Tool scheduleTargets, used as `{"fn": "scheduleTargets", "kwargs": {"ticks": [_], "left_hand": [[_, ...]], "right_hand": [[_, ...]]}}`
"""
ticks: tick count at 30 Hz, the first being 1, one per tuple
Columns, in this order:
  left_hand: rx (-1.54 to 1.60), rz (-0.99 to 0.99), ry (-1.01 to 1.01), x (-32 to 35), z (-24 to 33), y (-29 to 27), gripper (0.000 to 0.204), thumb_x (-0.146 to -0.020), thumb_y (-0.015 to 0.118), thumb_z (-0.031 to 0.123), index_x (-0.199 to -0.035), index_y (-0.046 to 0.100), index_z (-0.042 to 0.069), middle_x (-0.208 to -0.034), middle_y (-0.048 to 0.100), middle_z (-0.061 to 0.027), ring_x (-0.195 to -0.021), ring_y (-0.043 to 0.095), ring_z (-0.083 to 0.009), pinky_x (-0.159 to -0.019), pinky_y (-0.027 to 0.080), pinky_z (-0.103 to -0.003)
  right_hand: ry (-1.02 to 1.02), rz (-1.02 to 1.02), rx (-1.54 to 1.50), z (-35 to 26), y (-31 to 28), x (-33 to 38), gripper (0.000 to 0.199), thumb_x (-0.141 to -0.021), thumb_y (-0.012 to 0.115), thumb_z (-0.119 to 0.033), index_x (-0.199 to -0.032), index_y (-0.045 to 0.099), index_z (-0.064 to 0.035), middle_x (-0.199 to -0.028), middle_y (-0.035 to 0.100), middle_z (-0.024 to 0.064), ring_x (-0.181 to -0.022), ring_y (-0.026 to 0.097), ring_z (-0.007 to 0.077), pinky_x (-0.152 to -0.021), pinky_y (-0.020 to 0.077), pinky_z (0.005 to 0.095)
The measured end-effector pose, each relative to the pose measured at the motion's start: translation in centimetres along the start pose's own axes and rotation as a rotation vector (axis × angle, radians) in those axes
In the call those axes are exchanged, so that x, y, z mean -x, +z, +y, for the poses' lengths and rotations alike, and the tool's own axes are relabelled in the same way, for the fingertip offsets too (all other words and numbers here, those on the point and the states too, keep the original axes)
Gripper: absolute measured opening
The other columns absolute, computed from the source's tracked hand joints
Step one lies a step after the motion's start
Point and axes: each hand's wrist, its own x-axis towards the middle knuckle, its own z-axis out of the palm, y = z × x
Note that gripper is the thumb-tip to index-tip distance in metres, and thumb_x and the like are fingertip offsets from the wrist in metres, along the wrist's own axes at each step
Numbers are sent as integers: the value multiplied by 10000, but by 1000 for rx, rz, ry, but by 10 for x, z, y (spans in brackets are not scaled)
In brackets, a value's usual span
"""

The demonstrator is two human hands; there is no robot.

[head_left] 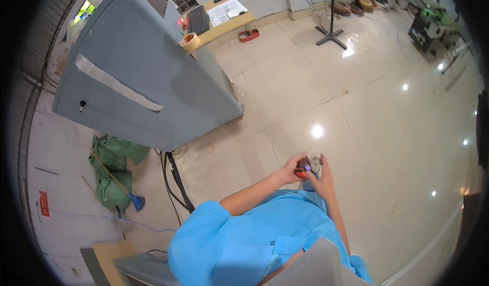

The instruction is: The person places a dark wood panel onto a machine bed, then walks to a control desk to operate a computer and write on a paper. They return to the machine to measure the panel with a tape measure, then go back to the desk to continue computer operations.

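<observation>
Nearest the camera, a pale grey rounded edge (318, 263) and the person's light blue smock (254, 235) fill the 6 o'clock side of the view, both forearms running up from it to meet in front of the chest. The left hand (291, 171) curls around a small red-orange object (302, 171), fingers closed on it, while the right hand (322, 176) closes in from the other side, touching it; I judge the two hold it together so that it stays steady at working height, but it is too small to say what it is. It hangs over the glossy tiled floor (367, 113), nothing under it. At 10 o'clock a grey cabinet (137, 77) stands shut, contents hidden; a tape roll (190, 42) rests at its upper corner. At 8 o'clock green sacks (109, 176) lie slumped, a blue-tipped broom (125, 186) across them. At 12 o'clock a tabletop (232, 23) carries a keyboard (198, 20) and papers (227, 11)
</observation>
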Motion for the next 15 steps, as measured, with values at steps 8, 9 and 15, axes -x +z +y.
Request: {"fn": "scheduleTargets", "kwargs": {"ticks": [8, 9, 15], "left_hand": [[25, 314, 1078, 17, 334, 51, 363, -920, 700, 138, -1240, 530, 108, -1039, 626, -78, -928, 682, -232, -776, 602, -415], [-119, 536, 1184, 29, 364, 54, 435, -904, 725, 165, -1275, 509, 92, -1091, 613, -87, -973, 666, -231, -826, 583, -405], [-569, 1448, 1644, 42, 516, 52, 715, -833, 827, 173, -1389, 406, 17, -1275, 547, -154, -1176, 584, -299, -1034, 472, -424]], "right_hand": [[189, -176, -129, 14, -91, -303, 688, -935, 738, -224, -1520, 443, -13, -1403, 597, 253, -1184, 649, 330, -968, 541, 439], [144, -205, -130, 8, -88, -337, 672, -940, 733, -217, -1513, 451, -10, -1392, 605, 248, -1165, 657, 325, -956, 548, 434], [-109, -378, -227, -23, -10, -552, 612, -953, 717, -183, -1486, 482, 1, -1324, 643, 224, -1091, 680, 284, -925, 560, 410]]}}
